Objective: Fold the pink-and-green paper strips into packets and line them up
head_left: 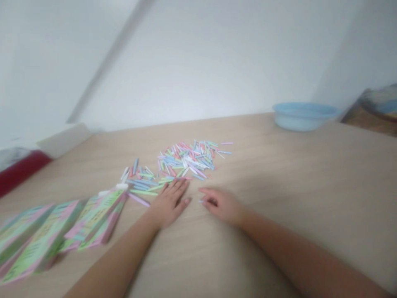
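Observation:
My left hand [169, 205] lies flat on the table, palm down and fingers stretched. Its fingertips touch the near edge of a loose pile of thin pastel sticks [192, 159] in pink, blue, green, white and lilac. Just to the right, my right hand [223, 203] is curled with thumb and fingers pinched together. A small pale tip [201, 201] pokes out from the pinch, apparently the end of a stick; the rest is hidden. Left of my left hand, a few sticks are scattered, among them a lilac stick [138, 200]. The picture is blurred.
Several long pink and green printed boxes [43, 240] lie at the left. A light blue basin [304, 118] stands at the back right of the wooden table [310, 198]. A pale box [63, 140] and a dark red object [23, 171] are at the far left, a white wall behind.

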